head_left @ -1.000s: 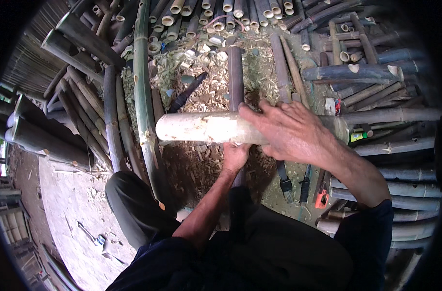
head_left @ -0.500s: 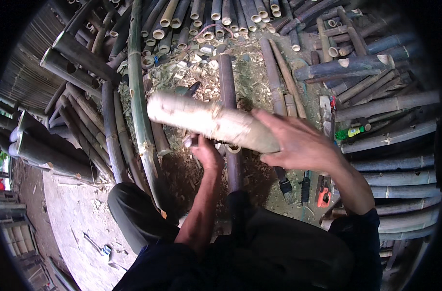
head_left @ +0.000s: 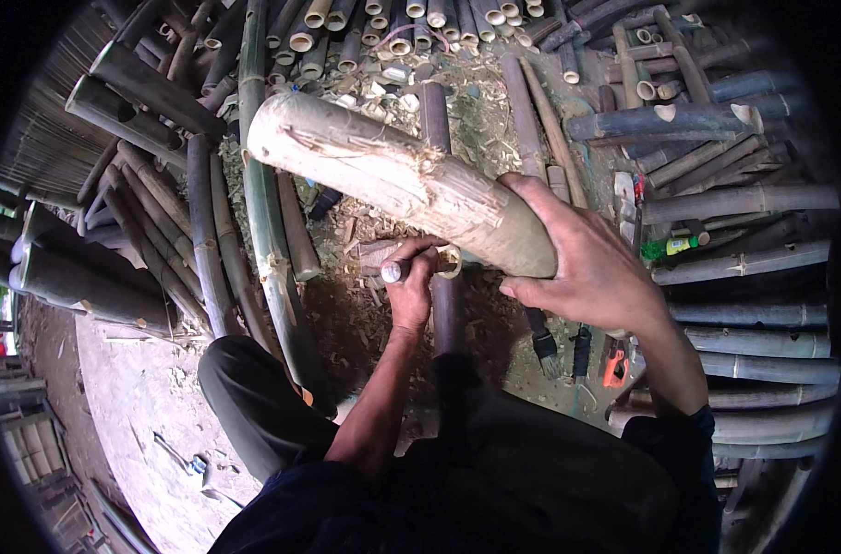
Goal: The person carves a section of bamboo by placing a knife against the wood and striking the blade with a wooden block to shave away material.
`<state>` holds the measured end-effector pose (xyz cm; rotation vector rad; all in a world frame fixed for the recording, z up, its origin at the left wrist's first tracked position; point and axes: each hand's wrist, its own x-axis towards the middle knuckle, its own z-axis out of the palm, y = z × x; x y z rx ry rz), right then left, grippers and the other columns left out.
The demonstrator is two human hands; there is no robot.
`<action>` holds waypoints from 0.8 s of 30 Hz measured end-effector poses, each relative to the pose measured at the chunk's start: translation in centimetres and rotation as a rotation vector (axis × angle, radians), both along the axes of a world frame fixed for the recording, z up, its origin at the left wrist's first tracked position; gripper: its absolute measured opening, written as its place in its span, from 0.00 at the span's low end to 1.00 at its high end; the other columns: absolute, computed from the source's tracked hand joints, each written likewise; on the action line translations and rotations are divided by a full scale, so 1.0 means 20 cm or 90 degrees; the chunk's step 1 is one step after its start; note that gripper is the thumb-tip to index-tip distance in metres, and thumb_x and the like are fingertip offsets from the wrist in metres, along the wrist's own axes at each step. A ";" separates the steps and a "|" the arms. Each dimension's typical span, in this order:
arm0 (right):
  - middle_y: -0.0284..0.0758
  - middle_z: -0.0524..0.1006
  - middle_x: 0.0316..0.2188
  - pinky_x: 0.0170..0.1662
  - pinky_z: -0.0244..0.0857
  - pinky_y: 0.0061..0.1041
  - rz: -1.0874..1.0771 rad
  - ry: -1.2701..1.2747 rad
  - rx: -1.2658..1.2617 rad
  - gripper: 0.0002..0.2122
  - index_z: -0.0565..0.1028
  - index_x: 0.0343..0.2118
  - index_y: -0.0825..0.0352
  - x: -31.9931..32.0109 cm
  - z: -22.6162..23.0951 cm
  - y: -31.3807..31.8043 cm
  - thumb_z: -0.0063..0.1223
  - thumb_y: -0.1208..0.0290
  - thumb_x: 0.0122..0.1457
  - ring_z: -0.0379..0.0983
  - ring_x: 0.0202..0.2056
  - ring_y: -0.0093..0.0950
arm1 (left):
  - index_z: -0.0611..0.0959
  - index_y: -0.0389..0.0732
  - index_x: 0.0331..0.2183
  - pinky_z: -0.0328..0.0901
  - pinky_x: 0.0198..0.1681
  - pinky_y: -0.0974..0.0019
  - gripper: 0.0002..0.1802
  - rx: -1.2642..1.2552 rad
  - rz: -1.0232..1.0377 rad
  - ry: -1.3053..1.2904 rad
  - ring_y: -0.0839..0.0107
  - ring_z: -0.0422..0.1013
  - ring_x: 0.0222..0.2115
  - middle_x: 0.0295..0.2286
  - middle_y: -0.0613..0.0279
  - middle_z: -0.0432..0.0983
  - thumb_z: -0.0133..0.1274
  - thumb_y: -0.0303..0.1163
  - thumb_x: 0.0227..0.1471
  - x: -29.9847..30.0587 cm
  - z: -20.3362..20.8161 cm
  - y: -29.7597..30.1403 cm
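Note:
My right hand (head_left: 591, 254) is closed around the near right end of a thick, pale stripped wooden piece (head_left: 383, 171). Its surface is rough and frayed around the middle, and it slants up to the left above the floor. My left hand (head_left: 411, 291) grips a short round tool handle (head_left: 394, 272) with a light end; the rest of that tool is hidden by the fingers and the wooden piece. Just under both hands lies a dark bamboo pole (head_left: 448, 319), pointing toward my lap. A pale-rimmed opening (head_left: 449, 262) shows on it beside my left fingers.
Wood chips (head_left: 393, 226) litter the ground. A long green bamboo pole (head_left: 271, 240) runs along my left, near my knee. Stacked bamboo tubes (head_left: 753, 342) fill the right side. A brush (head_left: 547, 355), an orange-handled tool (head_left: 615, 367) and a green bottle (head_left: 668, 246) lie at right.
The pale wooden piece has risen at its far left end, and my right hand has moved slightly right with it. My left hand has shifted a little right, still gripping the handle.

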<state>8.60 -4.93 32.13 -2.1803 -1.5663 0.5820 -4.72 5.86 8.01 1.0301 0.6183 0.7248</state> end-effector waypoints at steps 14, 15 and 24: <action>0.56 0.75 0.52 0.56 0.69 0.42 -0.003 0.009 0.065 0.41 0.60 0.64 0.73 -0.02 -0.01 -0.03 0.70 0.69 0.47 0.77 0.50 0.51 | 0.85 0.31 0.34 0.64 0.34 0.71 0.14 0.068 0.070 0.036 0.77 0.68 0.28 0.26 0.64 0.77 0.47 0.27 0.55 -0.01 -0.02 -0.04; 0.56 0.75 0.52 0.56 0.69 0.42 -0.008 0.011 0.053 0.41 0.60 0.64 0.73 -0.02 -0.01 -0.03 0.70 0.69 0.47 0.77 0.50 0.51 | 0.85 0.30 0.34 0.64 0.34 0.71 0.13 0.048 0.079 0.020 0.77 0.68 0.28 0.26 0.64 0.77 0.47 0.27 0.55 0.00 -0.02 -0.05; 0.58 0.69 0.59 0.62 0.63 0.46 0.061 -0.018 0.046 0.45 0.58 0.68 0.69 -0.06 -0.03 0.02 0.71 0.65 0.47 0.71 0.58 0.51 | 0.80 0.33 0.42 0.68 0.47 0.63 0.11 0.906 0.122 0.445 0.68 0.73 0.41 0.39 0.56 0.79 0.50 0.29 0.61 0.01 -0.36 -0.05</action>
